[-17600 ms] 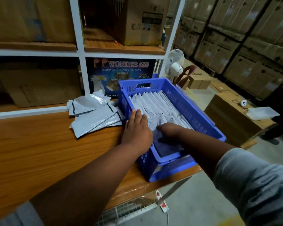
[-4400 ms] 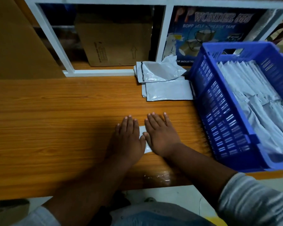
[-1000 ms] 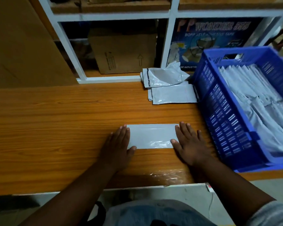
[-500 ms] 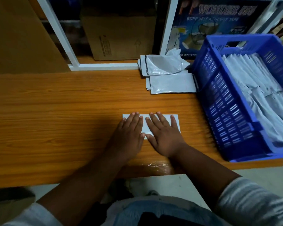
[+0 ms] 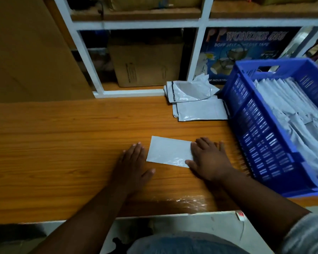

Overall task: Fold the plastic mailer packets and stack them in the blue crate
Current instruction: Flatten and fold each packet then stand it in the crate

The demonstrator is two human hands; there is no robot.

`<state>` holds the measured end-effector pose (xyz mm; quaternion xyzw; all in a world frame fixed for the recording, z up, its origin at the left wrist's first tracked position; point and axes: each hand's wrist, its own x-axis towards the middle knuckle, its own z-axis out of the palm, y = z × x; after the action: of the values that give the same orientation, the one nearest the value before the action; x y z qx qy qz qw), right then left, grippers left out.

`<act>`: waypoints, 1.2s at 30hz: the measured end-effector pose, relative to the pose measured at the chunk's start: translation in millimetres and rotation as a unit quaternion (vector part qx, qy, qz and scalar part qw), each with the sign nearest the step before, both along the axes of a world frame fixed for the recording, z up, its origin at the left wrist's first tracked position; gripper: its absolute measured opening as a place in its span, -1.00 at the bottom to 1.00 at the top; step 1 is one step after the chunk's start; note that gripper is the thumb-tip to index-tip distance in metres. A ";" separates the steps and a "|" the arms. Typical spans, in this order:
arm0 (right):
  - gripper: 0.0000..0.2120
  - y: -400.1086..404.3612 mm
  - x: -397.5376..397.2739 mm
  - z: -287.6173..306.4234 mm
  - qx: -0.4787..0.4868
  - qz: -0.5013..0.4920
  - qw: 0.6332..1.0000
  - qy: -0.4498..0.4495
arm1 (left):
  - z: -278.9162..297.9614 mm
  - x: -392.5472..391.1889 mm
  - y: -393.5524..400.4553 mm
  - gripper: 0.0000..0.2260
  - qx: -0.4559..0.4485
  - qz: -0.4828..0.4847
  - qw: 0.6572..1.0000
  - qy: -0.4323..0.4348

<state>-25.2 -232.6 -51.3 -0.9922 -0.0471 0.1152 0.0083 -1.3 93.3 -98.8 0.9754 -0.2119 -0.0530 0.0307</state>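
A folded grey plastic mailer (image 5: pixel 169 152) lies flat on the wooden table (image 5: pixel 62 136). My left hand (image 5: pixel 133 163) rests flat on the table at the mailer's left edge, fingers apart. My right hand (image 5: pixel 208 159) presses flat on the mailer's right end. Behind them, a small pile of unfolded grey mailers (image 5: pixel 193 99) sits against the shelf frame. The blue crate (image 5: pixel 261 140) stands at the right, holding rows of folded mailers (image 5: pixel 292 110).
A white shelf frame (image 5: pixel 128 92) runs along the back of the table, with a cardboard box (image 5: pixel 145 65) and a printed tape carton (image 5: pixel 246 46) behind it. The table's front edge is just below my wrists.
My hands have slid apart from the middle of the folded mailer to its two ends, uncovering its surface. The view has shifted slightly.
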 end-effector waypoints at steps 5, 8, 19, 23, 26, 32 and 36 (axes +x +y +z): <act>0.01 43.4 35.0 22.6 0.021 0.025 0.999 0.021 | 32.2 7.3 -10.4 -0.22 -0.018 0.033 0.999 0.034; -0.02 42.5 46.1 23.7 0.035 -0.090 0.994 0.048 | 45.3 5.2 -24.4 -0.53 -0.058 0.034 0.997 -0.027; -0.62 -43.7 14.6 95.0 0.303 -0.258 0.912 -0.100 | 89.3 10.6 -135.7 -0.71 -0.246 0.083 0.965 0.045; -0.68 -90.2 -1.9 157.7 0.269 -0.244 0.912 -0.190 | 117.9 16.0 -202.4 -0.70 -0.277 0.041 0.957 0.078; -0.71 -133.1 -17.2 201.5 0.236 -0.273 0.900 -0.243 | 145.8 16.7 -252.4 -0.66 -0.293 -0.017 0.953 0.080; -0.78 -224.6 -46.7 227.6 0.184 -0.370 0.866 -0.280 | 187.9 7.9 -331.7 -0.44 -0.312 -0.053 0.937 0.151; -0.79 -256.6 -57.6 199.0 0.108 -0.401 0.892 -0.179 | 182.7 -6.7 -364.3 -0.03 -0.272 -0.051 0.930 0.243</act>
<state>-82.8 -489.2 147.7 -0.9235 0.3419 -0.0833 0.1525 -8.1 -271.0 83.9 0.8748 -0.2540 -0.2298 0.3426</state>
